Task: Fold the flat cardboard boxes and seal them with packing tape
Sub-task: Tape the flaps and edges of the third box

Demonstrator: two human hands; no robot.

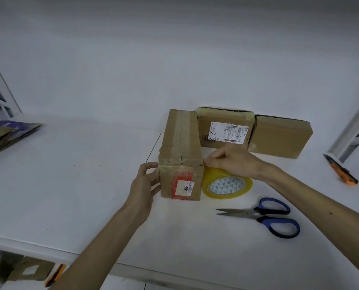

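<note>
A folded cardboard box [181,143] stands on the white table [80,185], with a strip of tape along its top seam and a red label on its near end. My left hand [146,183] holds the box's near left edge, thumb and fingers curled round the corner. My right hand [232,162] pinches the tape end at the box's near right corner, above a yellowish roll of packing tape [226,186] lying right beside the box.
Blue-handled scissors [264,216] lie near the front right. Two taped boxes [255,132] lean against the back wall. An orange utility knife [341,170] lies at far right. Flat cardboard [7,132] is stacked at left; more cardboard [21,268] lies below the table edge.
</note>
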